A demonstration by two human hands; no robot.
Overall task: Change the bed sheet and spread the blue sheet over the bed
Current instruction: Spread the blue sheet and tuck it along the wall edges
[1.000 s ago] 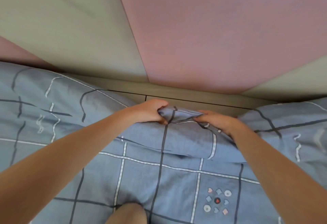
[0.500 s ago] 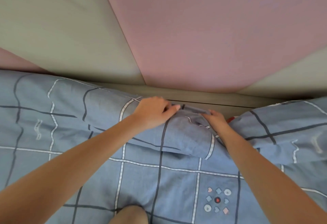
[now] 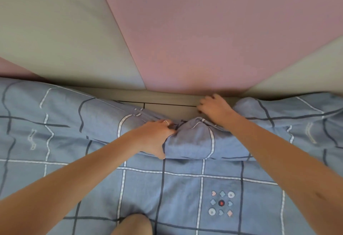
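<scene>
Gripping the bunched head edge of the blue checked cotton sheet (image 3: pixel 185 188) with the left hand (image 3: pixel 154 139), curling fingers over the fold and tucking the thumb beneath. Releasing with the right hand (image 3: pixel 213 108): pinching that same edge 0.5 s ago, now lying off the cloth, touching the bare beige bed-frame ledge (image 3: pixel 167 111) with bent fingertips, holding nothing, just below the padded pink and grey headboard (image 3: pixel 204 39). Exposing 1 stretch of ledge between 2 raised humps of sheet, while already covering the bed flat toward the camera. Probably feeling for the slot behind the mattress, judging from that placement. Spreading nearly finishing, tucking along the head end remaining.
</scene>
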